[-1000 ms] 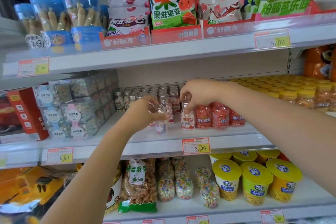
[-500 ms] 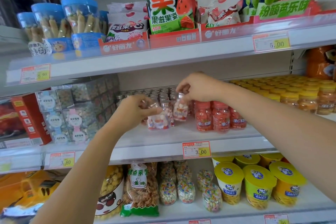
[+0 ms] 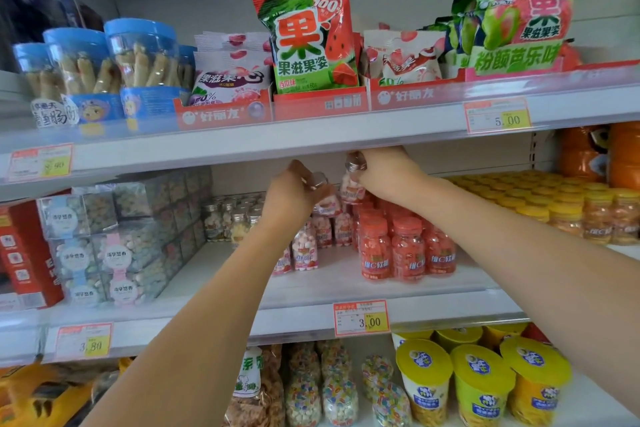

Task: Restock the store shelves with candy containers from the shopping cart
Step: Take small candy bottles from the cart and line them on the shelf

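Risk, tipping: a tilted set-down would likely topple the standing bottles [image 3: 304, 250] or the red bottles [image 3: 398, 250]; the rows are tight.
Risk, strike: the right candy bottle [image 3: 351, 188] has its cap just under the upper shelf [image 3: 311, 140] edge.
Left hand [image 3: 294, 196]: curled round the left candy bottle [image 3: 327, 203], which is tilted.
Right hand [image 3: 389, 170]: pinches its bottle at the cap.
Look: small, clear, silver-capped, with pink-and-white candy inside.
Position: both are aloft over the middle shelf [image 3: 346, 282], behind its front edge.

Your left grip [image 3: 292, 199] is hiding most of its candy bottle [image 3: 325, 201], and your left forearm [image 3: 242, 274] is covering part of a pink bottle [image 3: 282, 264] behind it. The red box [image 3: 20, 253] is running off the left edge.
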`<state>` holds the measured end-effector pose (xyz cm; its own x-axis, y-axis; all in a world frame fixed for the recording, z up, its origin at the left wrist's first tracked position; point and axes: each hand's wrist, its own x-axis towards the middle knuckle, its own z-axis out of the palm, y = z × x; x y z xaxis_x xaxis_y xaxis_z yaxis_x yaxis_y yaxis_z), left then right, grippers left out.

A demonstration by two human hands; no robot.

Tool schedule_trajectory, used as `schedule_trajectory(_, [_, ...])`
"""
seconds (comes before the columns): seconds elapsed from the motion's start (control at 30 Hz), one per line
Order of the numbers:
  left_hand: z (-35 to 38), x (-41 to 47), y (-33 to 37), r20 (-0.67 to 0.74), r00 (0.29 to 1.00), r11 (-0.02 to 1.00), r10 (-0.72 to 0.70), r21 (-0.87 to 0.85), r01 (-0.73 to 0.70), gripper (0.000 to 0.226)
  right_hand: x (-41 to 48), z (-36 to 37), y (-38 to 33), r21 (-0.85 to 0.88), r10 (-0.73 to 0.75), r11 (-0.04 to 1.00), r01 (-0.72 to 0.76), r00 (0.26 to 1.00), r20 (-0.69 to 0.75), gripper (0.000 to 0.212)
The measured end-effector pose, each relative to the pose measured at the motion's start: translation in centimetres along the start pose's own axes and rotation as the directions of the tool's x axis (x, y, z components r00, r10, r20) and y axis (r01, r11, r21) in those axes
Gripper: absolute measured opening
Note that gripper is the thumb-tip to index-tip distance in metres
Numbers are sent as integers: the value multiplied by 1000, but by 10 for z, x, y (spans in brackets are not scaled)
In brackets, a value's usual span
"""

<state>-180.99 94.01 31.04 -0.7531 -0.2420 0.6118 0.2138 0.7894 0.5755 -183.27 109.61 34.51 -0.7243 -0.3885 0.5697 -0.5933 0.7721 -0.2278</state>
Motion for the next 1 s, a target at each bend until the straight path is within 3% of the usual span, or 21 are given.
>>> schedule_trajectory(0.17, [7,14,-3,138,990,952,-14,305,-29,40,10,1,4,23,-27,999,25,995,101,26])
schedule_trajectory(0.43, [13,25,-20,202,979,923,-33,381,-47,41,31,8,14,32,-80,997,73,932,353,48])
schedule_trajectory(0.57, [18,26,-19,269,962,897,-45,435,-79,34,37,25,13,-18,-106,992,122,916,386,43])
schedule_trajectory(0.8, [25,34,-27,332,931,742,-149,660,-117,57,39,50,7,-84,-138,978,188,902,409,39])
schedule_trajectory(1.0, [26,40,-32,377,922,700,-88,682,-212,45,37,58,8,-109,-141,975,196,914,380,32])
